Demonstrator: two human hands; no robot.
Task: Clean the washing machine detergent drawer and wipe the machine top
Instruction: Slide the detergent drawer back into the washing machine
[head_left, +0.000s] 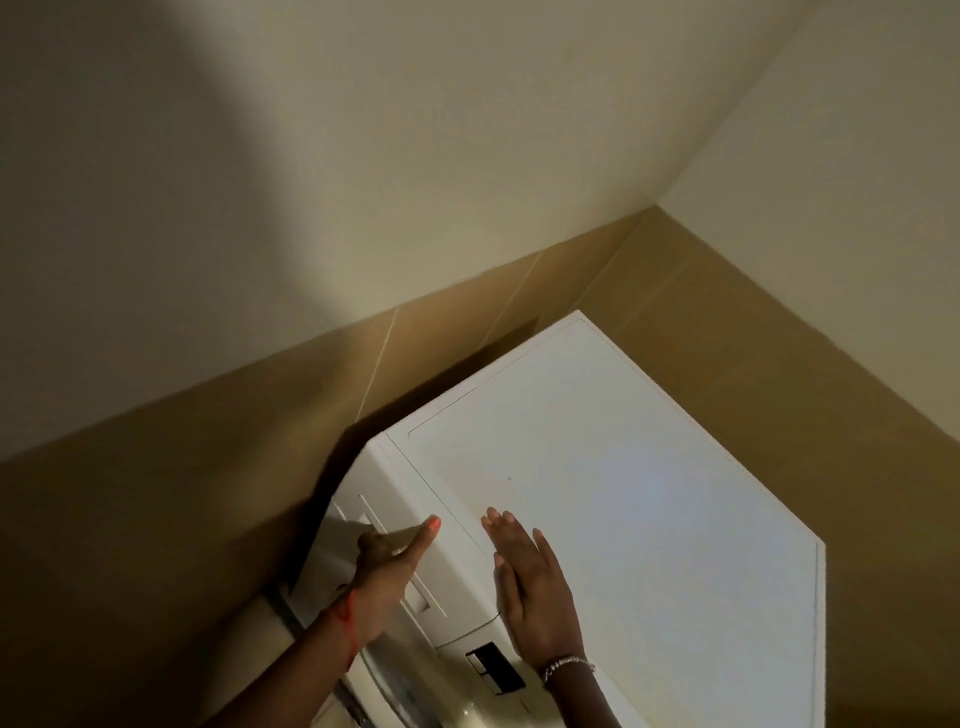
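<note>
**Item 1. White plastic detergent drawer (452, 587).** It is sitting at the left end of the washer's front fascia, just under the front edge of the flat white machine top (623, 493), and is looking closed and flush. Its long axis is running along that front edge, from upper left to lower right in the head view. Its travel is therefore likely lying square to the edge, outward and away from the top.

**Item 2. Left hand (382, 571).** This is the nearer hand and it is already on the drawer. The fingers are curling into the handle recess with their tips hidden, and the thumb is stretching along the fascia above. It is gripping the drawer front. A red thread (345, 618) is circling the wrist.

**Item 3. Right hand (530, 587).** It is lying flat with the fingers straight and the palm down on the machine top, just inside the front edge and just beside the drawer. It is holding nothing and is probably bracing the cabinet. A silver chain bracelet (566, 665) is sitting at the wrist.

**Item 4. Surroundings.** A dark rectangular display panel (493, 667) is showing on the fascia to the right of the drawer. A brown tiled wall (208, 493) is closing in near the machine's left side, so room for the left elbow is looking limited.
</note>
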